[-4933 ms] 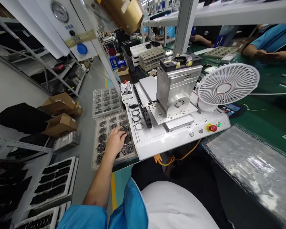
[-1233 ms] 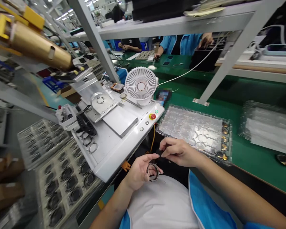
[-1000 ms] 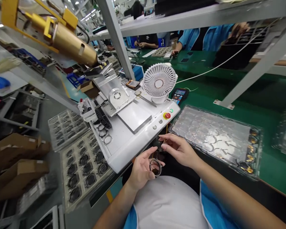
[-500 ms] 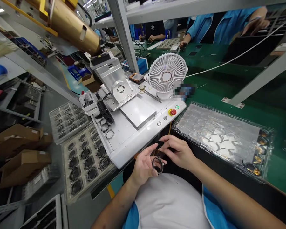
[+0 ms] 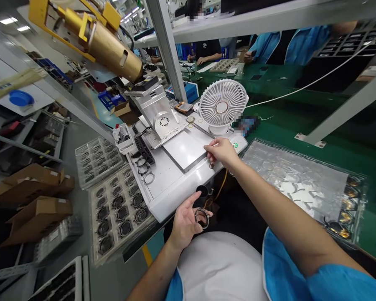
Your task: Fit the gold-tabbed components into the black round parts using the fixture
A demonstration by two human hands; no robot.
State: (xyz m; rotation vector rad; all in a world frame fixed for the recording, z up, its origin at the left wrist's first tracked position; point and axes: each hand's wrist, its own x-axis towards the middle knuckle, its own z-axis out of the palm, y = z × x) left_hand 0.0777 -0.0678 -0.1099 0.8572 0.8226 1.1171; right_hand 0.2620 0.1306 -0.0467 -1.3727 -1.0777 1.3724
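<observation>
My left hand [image 5: 185, 219] is in front of my body, fingers curled around a metal ring [image 5: 196, 218] that looks like a watch case. At its index fingertip is a round black piece [image 5: 202, 191]; whether the fingers grip it is unclear. My right hand [image 5: 222, 151] reaches over the front edge of the white machine base [image 5: 172, 190], thumb and fingers pinched together. Anything inside that pinch is too small to make out. A flat metal plate [image 5: 184, 150] lies on the base just left of the right fingertips.
A white fan [image 5: 222, 106] stands at the base's back right. Trays of round parts lie left [image 5: 130, 246] and right [image 5: 301, 167]. Several thin rings [image 5: 149, 178] rest on the base's left side. Metal fixture [image 5: 158, 110] and gold machine head [image 5: 113, 50] rise behind. Co-workers sit across the bench.
My right hand has left the black piece near my left hand and moved up and forward over the machine's front panel. The left hand keeps the ring. The view has shifted slightly.
</observation>
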